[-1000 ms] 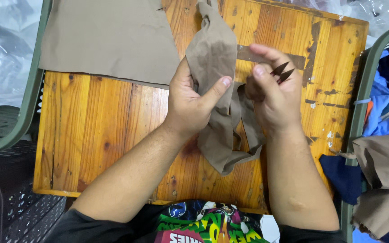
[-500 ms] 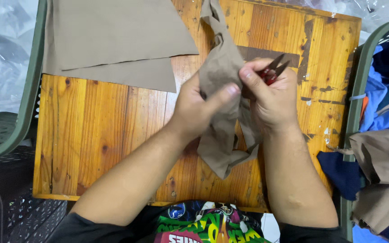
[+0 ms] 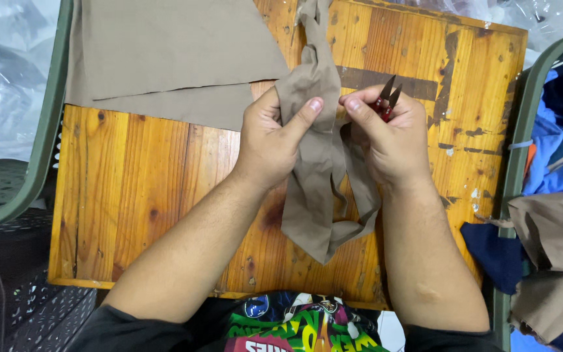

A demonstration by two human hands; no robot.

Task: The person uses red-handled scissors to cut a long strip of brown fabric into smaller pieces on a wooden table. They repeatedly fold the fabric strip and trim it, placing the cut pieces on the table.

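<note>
Raised cloth strip [image 3: 317, 163] now pinched between both hands.

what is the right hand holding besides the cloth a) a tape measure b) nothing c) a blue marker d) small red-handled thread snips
d: the right hand holds small red-handled thread snips, their dark blade tips poking up past the fingers, next to the crumpled tan cloth piece that the left hand pinches over the orange wooden board.

Worn wooden table [image 3: 164, 215], green baskets either side [image 3: 14, 195]; clear plastic sheeting [image 3: 1, 78]
</note>
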